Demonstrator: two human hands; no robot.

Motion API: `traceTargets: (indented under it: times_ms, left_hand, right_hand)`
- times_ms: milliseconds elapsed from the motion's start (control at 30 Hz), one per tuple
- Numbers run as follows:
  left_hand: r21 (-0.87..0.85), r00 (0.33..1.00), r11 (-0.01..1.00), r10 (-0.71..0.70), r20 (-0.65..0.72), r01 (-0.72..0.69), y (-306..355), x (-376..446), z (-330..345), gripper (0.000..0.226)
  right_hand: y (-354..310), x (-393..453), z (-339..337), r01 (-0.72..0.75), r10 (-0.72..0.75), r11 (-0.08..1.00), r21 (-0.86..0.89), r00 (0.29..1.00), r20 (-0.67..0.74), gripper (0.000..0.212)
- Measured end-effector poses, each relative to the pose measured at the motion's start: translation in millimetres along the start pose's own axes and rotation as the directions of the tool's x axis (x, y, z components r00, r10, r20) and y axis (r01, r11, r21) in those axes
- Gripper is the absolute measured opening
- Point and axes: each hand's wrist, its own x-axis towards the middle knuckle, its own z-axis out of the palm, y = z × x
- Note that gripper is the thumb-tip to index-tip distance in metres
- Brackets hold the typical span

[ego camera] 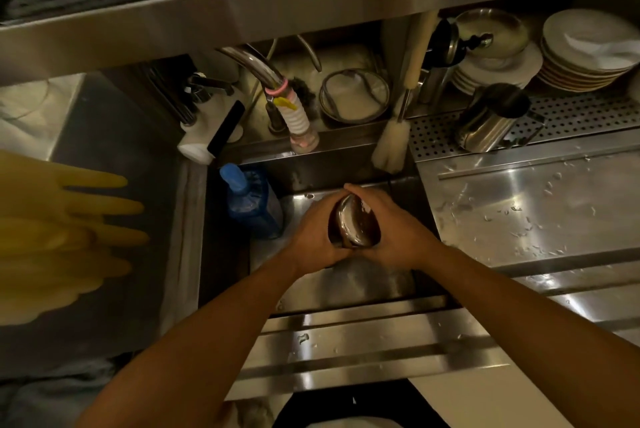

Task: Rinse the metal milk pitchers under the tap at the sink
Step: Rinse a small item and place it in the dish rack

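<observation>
A small shiny metal milk pitcher (354, 224) is cupped between both hands over the steel sink (346, 285). My left hand (313, 237) wraps its left side and my right hand (394, 230) wraps its right side, fingertips meeting at the far rim. The tap (256, 66) curves from the back, ending in a white ribbed hose nozzle (301, 126) behind and left of the pitcher. No water stream is visible. A second metal pitcher (491, 118) stands on the perforated drain tray (581, 112) at the right.
A blue soap bottle (251, 199) stands in the sink's left corner. Yellow rubber gloves (62, 227) hang at the left. A bottle brush (391, 147) leans at the sink's back. Stacked plates (585, 53) and a strainer (355, 95) sit behind. The wet steel counter (536, 206) lies to the right.
</observation>
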Motion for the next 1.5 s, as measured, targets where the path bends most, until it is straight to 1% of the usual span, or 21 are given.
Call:
traceTargets:
  times_ms: [67, 167, 233, 300, 367, 500, 600, 733, 800, 867, 933, 967, 1000, 1033, 1067, 1100, 1133, 1200, 1333, 1400, 1500]
  left_hand:
    - [0.045, 0.999, 0.999, -0.029, -0.028, 0.030, -1.5, -1.9, 1.9, 0.090]
    - [0.111, 0.988, 0.985, -0.120, -0.100, 0.131, -4.0, -3.7, 4.3, 0.123]
    - [0.205, 0.975, 0.960, -0.162, -0.152, 0.192, -1.1, -3.3, 0.7, 0.127]
    - [0.336, 0.965, 0.908, -0.212, -0.153, 0.252, -0.7, -5.2, -0.6, 0.127]
    - [0.402, 0.971, 0.884, -0.215, -0.102, 0.238, -1.7, -5.7, -1.6, 0.128]
    - [0.373, 0.984, 0.927, -0.108, 0.142, 0.048, 13.3, -3.0, 0.3, 0.125]
    - [0.450, 0.965, 0.893, -0.141, 0.221, 0.028, 26.8, 2.7, 5.5, 0.129]
    - [0.457, 0.962, 0.887, -0.180, 0.203, 0.070, 30.4, 4.8, 6.1, 0.135]
    - [0.452, 0.967, 0.886, -0.199, 0.158, 0.109, 34.1, 4.5, 4.8, 0.131]
    - [0.446, 0.986, 0.887, -0.160, 0.047, 0.122, 39.5, 3.5, 3.8, 0.120]
    - [0.456, 0.994, 0.884, -0.066, -0.091, 0.100, 38.1, 1.0, 5.3, 0.104]
    - [0.462, 0.989, 0.879, -0.062, -0.138, 0.119, 35.3, -0.3, 6.0, 0.100]
    - [0.462, 0.981, 0.871, -0.105, -0.161, 0.169, 34.2, 0.8, 5.9, 0.099]
    - [0.462, 0.965, 0.849, -0.195, -0.173, 0.255, 30.4, 1.0, 5.7, 0.099]
    - [0.475, 0.946, 0.818, -0.282, -0.162, 0.325, 25.9, -0.3, 6.6, 0.099]
    - [0.478, 0.942, 0.813, -0.306, -0.135, 0.332, 23.5, -0.2, 6.5, 0.101]
    - [0.461, 0.948, 0.830, -0.301, -0.101, 0.313, 22.8, -1.0, 7.2, 0.103]
    - [0.356, 0.959, 0.891, -0.274, -0.072, 0.281, 28.6, -1.6, 8.1, 0.107]
    - [0.266, 0.962, 0.927, -0.273, 0.000, 0.263, 37.6, -2.9, 6.6, 0.107]
    - [0.276, 0.965, 0.930, -0.260, 0.030, 0.242, 43.5, -3.0, 1.1, 0.104]
    - [0.325, 0.991, 0.937, -0.123, -0.048, 0.132, 56.2, -6.2, -3.3, 0.096]
  right_hand:
    - [-6.9, 0.7, -6.6, 0.022, -0.023, 0.999, -0.033, 0.999, -0.023, 0.108]
    - [-18.2, -2.0, -6.2, -0.003, -0.014, 0.995, -0.099, 0.986, -0.168, 0.105]
    - [-18.7, -3.7, 1.6, -0.105, 0.097, 0.994, -0.015, 0.959, -0.266, 0.105]
    - [-13.3, -2.3, 8.8, -0.293, 0.300, 0.954, 0.065, 0.920, -0.254, 0.106]
    - [-6.9, -5.5, 15.4, -0.363, 0.363, 0.931, 0.045, 0.900, -0.242, 0.105]
    - [-10.8, -11.6, 15.7, -0.274, 0.281, 0.960, 0.066, 0.943, -0.176, 0.102]
    - [-13.0, -14.0, 13.1, -0.221, 0.227, 0.973, 0.067, 0.968, -0.106, 0.106]
    - [-13.1, -19.5, 5.7, -0.112, 0.119, 0.979, 0.171, 0.992, -0.030, 0.117]
    - [-13.1, -21.5, -0.9, -0.075, 0.074, 0.982, 0.176, 0.997, 0.011, 0.114]
    - [-13.7, -22.1, -9.8, -0.055, 0.066, 0.985, 0.162, 0.996, -0.060, 0.104]
    - [-18.9, -20.5, -18.9, -0.061, 0.097, 0.983, 0.175, 0.974, -0.205, 0.090]
    - [-21.2, -20.1, -22.7, -0.077, 0.123, 0.980, 0.181, 0.958, -0.257, 0.086]
    - [-18.5, -17.2, -23.4, -0.100, 0.148, 0.978, 0.180, 0.949, -0.277, 0.083]
    - [-18.2, -16.0, -22.8, -0.143, 0.178, 0.977, 0.161, 0.956, -0.232, 0.082]
    - [-14.3, -15.7, -18.7, -0.169, 0.188, 0.977, 0.129, 0.970, -0.153, 0.082]
    - [-12.3, -14.6, -15.8, -0.173, 0.179, 0.981, 0.084, 0.981, -0.072, 0.083]
    - [-7.0, -14.9, -9.8, -0.161, 0.163, 0.985, 0.066, 0.987, -0.016, 0.081]
    - [-5.7, -20.5, -6.3, -0.151, 0.150, 0.984, 0.097, 0.989, 0.013, 0.067]
    - [-6.8, -25.1, -3.0, -0.149, 0.156, 0.987, 0.059, 0.977, -0.149, 0.036]
    - [-6.7, -26.7, -7.8, -0.134, 0.140, 0.990, 0.048, 0.980, -0.143, 0.034]
    - [-7.8, -31.7, -22.3, -0.066, 0.093, 0.986, 0.150, 0.980, -0.177, 0.050]
